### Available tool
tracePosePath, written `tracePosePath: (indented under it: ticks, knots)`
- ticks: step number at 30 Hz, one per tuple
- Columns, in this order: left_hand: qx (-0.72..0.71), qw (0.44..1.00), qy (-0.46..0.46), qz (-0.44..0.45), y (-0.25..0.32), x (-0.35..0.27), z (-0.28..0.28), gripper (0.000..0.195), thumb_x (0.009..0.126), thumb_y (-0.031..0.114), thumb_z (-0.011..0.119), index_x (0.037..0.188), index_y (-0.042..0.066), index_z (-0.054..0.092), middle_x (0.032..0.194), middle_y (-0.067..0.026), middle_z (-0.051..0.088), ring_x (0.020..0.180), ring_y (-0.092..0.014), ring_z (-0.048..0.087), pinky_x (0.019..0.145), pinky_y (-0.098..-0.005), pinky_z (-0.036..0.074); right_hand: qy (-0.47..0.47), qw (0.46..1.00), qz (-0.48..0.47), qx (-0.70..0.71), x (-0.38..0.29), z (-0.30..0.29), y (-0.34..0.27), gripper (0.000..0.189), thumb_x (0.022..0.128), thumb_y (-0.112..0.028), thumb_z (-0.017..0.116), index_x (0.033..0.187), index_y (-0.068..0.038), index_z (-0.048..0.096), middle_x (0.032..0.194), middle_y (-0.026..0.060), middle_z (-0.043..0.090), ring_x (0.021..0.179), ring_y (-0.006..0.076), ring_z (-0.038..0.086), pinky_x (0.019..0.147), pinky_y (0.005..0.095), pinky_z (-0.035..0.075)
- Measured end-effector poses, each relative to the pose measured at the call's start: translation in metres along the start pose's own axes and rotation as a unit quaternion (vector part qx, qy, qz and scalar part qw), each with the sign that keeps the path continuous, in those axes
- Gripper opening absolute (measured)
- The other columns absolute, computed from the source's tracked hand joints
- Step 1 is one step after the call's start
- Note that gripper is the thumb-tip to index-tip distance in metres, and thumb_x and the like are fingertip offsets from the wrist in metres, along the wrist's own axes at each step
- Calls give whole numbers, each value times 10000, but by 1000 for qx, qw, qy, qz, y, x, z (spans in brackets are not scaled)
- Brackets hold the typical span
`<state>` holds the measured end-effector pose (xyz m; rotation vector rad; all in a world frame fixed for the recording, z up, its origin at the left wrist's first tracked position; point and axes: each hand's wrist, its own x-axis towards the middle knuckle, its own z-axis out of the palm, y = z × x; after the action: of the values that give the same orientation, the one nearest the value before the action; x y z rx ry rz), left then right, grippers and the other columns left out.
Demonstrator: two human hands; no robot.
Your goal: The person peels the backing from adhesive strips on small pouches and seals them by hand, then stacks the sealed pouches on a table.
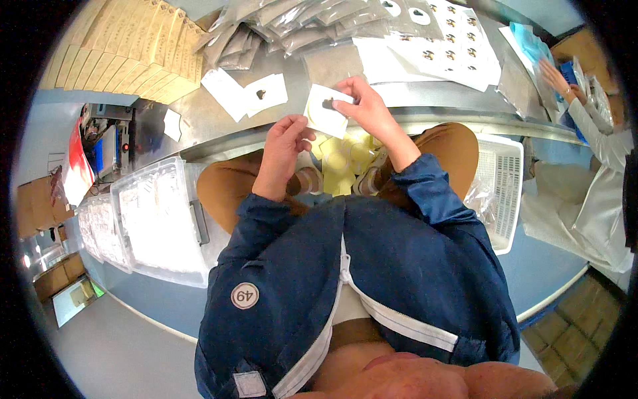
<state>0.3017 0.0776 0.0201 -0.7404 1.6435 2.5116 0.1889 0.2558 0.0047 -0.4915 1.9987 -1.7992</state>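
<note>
Over the table's near edge, a white square of sticker paper [319, 125] with a dark printed motif is held up between my hands. My left hand [288, 144] pinches its left edge with thumb and finger. My right hand [368, 107] grips the right side, the thumb beside the dark motif. Just behind it lies a flat grey pouch in clear film [334, 62], partly covered by my right hand. On the table to the left are a similar white square with a dark motif [266, 95] and a blank white slip [224, 95].
Grey pouches [299, 22] are heaped at the back beside printed sticker sheets [448, 50]. Cream boxes [124, 60] stand in rows at left. Yellow backing papers [341, 159] lie below, between my feet. A white basket [506, 199] and a clear bin [159, 219] flank me. Another person's hand [553, 80] is at right.
</note>
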Motion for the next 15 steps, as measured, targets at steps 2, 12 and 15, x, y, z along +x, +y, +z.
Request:
tracePosePath:
  ticks: [2, 12, 15]
  knots:
    - [1, 1000, 7, 14, -2, 0, 6, 126, 920, 169, 585, 945, 46, 592, 793, -29, 612, 693, -126, 600, 546, -241, 459, 132, 941, -229, -209, -4, 1, -10, 314, 791, -149, 698, 1043, -19, 564, 918, 109, 619, 842, 231, 600, 731, 327, 478]
    - [-97, 994, -25, 44, 3, -4, 22, 96, 926, 136, 571, 953, 49, 600, 839, -31, 630, 707, -133, 604, 632, -263, 497, 37, 979, -152, -133, -28, 27, -36, 211, 757, -232, 710, 843, -42, 678, 750, 130, 615, 681, 271, 623, 612, 351, 489]
    - [-62, 996, -32, 61, 2, -4, 23, 102, 924, 129, 577, 978, 45, 595, 851, -37, 633, 717, -138, 609, 651, -273, 500, 22, 988, -116, -104, -27, 24, -34, 204, 770, -224, 701, 855, -38, 692, 752, 123, 626, 673, 239, 626, 610, 329, 488]
